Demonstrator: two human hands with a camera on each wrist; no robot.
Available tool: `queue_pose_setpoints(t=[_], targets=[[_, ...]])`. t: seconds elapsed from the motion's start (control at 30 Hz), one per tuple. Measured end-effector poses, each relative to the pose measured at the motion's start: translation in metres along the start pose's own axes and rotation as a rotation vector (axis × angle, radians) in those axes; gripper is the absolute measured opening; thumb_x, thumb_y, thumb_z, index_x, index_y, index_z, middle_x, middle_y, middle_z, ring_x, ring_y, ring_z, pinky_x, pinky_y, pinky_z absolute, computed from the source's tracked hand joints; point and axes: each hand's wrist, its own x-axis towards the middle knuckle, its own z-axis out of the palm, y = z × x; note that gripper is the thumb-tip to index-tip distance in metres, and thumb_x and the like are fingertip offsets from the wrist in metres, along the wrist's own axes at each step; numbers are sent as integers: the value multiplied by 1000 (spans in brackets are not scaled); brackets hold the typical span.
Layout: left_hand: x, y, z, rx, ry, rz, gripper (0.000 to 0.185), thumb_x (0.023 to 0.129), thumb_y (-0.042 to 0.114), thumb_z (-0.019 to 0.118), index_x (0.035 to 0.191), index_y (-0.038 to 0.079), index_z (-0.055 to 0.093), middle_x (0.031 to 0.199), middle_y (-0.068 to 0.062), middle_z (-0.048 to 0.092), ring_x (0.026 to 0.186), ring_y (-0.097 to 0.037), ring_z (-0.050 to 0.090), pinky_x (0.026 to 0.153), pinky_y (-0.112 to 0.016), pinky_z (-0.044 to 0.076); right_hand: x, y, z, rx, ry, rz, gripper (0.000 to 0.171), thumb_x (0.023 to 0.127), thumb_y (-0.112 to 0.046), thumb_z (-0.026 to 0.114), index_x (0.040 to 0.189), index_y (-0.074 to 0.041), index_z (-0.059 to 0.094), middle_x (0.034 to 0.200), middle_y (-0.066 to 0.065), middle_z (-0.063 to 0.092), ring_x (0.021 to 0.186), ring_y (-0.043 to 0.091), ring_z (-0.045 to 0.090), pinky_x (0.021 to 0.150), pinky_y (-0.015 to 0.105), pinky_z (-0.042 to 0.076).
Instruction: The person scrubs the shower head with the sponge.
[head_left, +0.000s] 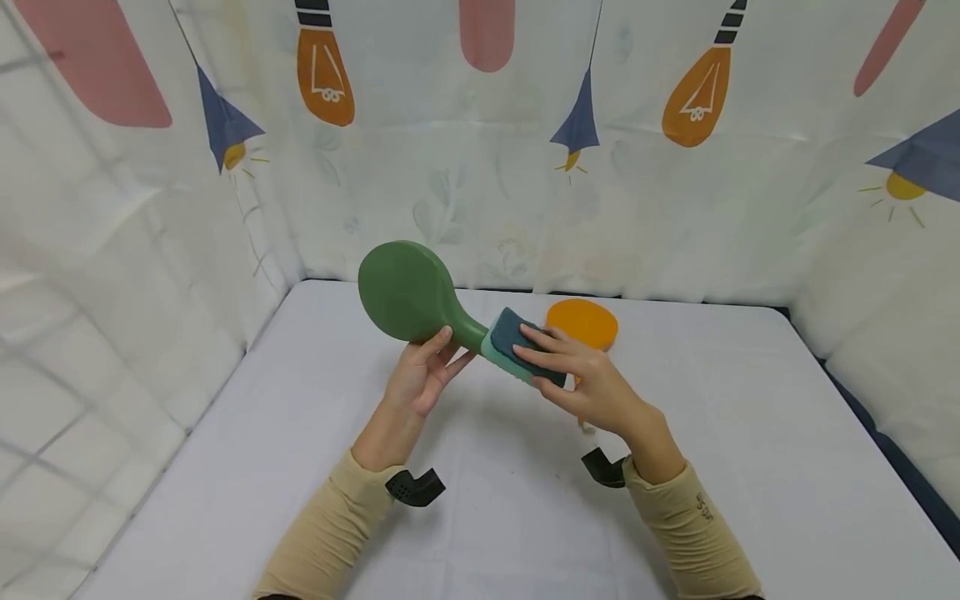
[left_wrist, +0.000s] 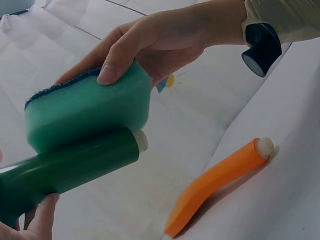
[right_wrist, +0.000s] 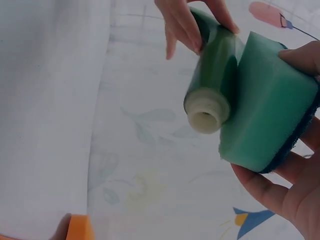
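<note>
I have the left hand (head_left: 420,379) curled around the neck of the green paddle (head_left: 408,293), thumb and fingers wrapped where the round head narrows into the handle, so the head stands up and away beyond the knuckles. The handle runs from that grip toward my right hand (head_left: 588,383), and its pale end cap shows in the right wrist view just beside the sponge. The right hand pinches the green sponge (head_left: 517,348), thumb on one side and fingers over the dark scouring face, the soft green side pressed against the paddle's handle. Both things are held up off the white table (head_left: 750,467), between the two hands. Beyond the right hand's fingertips an orange paddle (head_left: 582,323) lies flat on the table, apart from the sponge; from the left wrist view it seems to rest near the cloth wall, though I cannot tell whether it touches it.
</note>
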Motion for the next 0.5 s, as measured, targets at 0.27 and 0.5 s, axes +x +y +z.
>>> queue_pose_setpoints(t=[0.27, 0.5], targets=[[-1, 1, 1, -34, 28, 28, 41, 107, 5, 52, 144, 18, 43, 121, -4, 57, 105, -21, 68, 86, -44, 59, 1, 0, 5, -80, 3, -8, 48, 87, 2, 78, 133, -8, 70, 149, 16, 53, 139, 50, 42, 105, 59, 42], [-1, 1, 0, -57, 92, -32, 48, 110, 24, 50, 154, 18, 32, 115, -8, 53, 105, -25, 68, 84, -44, 59, 1, -2, 8, -112, -73, 39, 44, 92, -6, 74, 136, -12, 69, 152, 13, 51, 142, 49, 37, 108, 61, 39]])
